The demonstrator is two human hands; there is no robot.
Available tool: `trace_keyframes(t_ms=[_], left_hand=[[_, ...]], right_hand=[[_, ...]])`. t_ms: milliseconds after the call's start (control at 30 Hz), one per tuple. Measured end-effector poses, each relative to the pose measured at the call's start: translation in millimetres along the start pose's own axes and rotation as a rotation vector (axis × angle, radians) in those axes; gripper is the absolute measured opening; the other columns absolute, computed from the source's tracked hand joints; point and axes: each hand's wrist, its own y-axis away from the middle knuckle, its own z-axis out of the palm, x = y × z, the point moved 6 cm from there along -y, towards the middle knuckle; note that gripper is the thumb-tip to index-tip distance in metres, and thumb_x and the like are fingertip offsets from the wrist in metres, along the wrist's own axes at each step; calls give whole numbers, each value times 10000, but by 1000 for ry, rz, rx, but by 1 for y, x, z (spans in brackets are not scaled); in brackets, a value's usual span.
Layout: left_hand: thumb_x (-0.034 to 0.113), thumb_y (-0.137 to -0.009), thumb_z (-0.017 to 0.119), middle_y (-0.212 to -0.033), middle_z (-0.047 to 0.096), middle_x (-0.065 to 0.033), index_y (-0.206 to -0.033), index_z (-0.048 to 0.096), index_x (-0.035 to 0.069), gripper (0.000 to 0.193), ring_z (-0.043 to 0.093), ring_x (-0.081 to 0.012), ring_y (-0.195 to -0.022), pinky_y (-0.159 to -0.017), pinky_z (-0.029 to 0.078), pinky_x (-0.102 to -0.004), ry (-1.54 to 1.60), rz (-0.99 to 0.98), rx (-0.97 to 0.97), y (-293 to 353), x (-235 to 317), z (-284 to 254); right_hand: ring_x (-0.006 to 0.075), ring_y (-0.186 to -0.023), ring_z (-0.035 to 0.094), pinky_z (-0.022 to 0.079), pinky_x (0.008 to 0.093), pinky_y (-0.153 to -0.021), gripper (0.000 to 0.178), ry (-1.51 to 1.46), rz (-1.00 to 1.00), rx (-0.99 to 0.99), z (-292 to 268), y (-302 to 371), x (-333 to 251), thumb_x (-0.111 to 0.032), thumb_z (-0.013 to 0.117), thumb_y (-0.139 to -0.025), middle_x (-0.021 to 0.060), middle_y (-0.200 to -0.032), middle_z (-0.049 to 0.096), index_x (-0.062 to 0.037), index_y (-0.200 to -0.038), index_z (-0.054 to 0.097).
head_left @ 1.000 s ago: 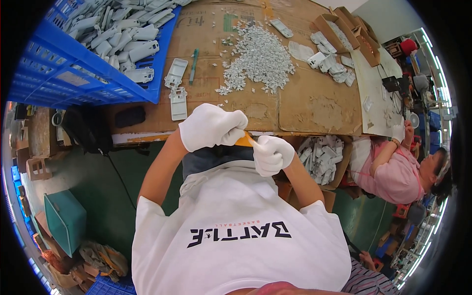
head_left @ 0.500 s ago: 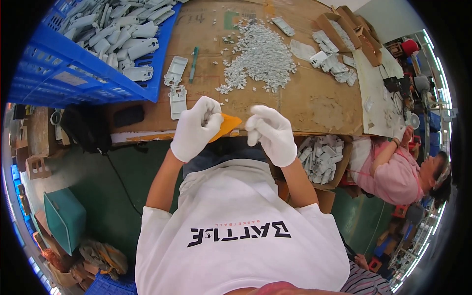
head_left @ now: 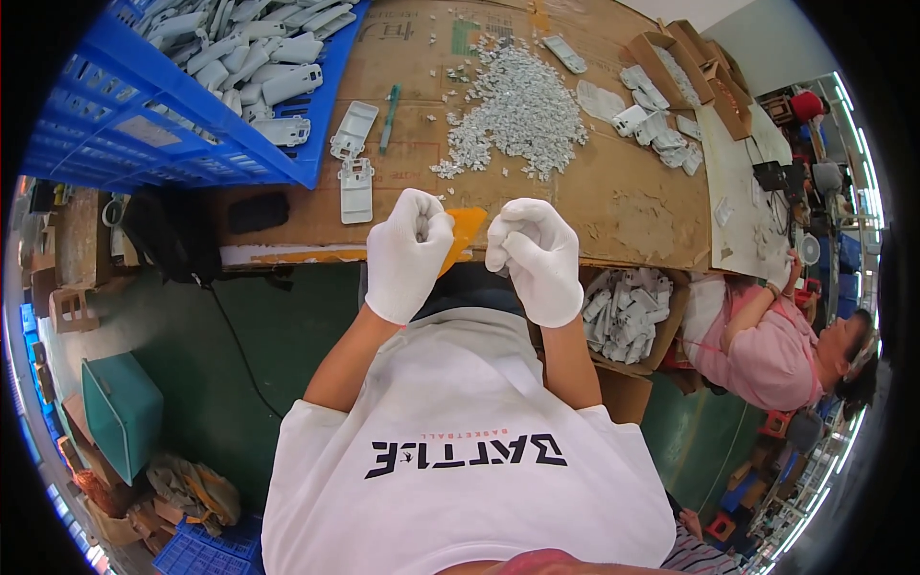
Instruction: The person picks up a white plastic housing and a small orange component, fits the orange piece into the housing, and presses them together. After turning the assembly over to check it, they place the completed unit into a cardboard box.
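left hand [head_left: 412, 254]: gloved, pinching orange piece [head_left: 466, 230], near side of white-bits heap [head_left: 522, 113] | right hand [head_left: 539, 261]: near side of heap, fingers curled, can't tell if holding | green pen [head_left: 390, 120]: left of heap

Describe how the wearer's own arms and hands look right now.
The left hand and right hand wear plain white gloves. The forearms are bare, below white short sleeves. No cables show on either arm.
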Motion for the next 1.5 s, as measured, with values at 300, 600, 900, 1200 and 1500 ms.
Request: trace_keyframes(t_ms=[300,600,900,1200,1500], left_hand=[[40,-866,628,-596,552,-93,-844,546,38,85,567,-173,-497,-517,442,-300,3,36,0,7,1,3],[43,-859,635,-598,564,-97,-836,538,46,101,579,-204,-498,-520,453,-309,-46,29,-27,8,3,7],[43,-848,640,-586,560,-76,-840,545,51,96,565,-174,-488,-511,446,-300,-3,-10,-60,8,7,10],[37,-901,585,-617,500,-14,-884,551,16,44,428,-32,-565,-527,390,-235,2,28,-69,13,8,13],[77,-906,626,-690,627,-113,-911,538,46,93,665,-263,-608,-580,514,-350,45,82,-117,14,18,18]], right_hand=[[179,-599,616,519,293,-558,231,-229,103,-98,-8,2,7,44,479,-936,149,-840,663,47,-1126,611],[155,-580,564,484,283,-526,195,-324,37,-154,-4,2,5,61,484,-910,107,-778,617,14,-1055,605],[126,-815,572,478,253,-763,394,901,-642,112,12,12,-22,-20,737,-802,39,-986,588,-21,-1157,565],[107,-945,621,500,251,-845,191,542,-63,-20,14,-4,1,33,646,-877,59,-1000,671,17,-1065,679],[71,-827,575,464,224,-750,67,417,-113,204,-2,1,11,3,657,-892,32,-916,653,20,-951,683]])
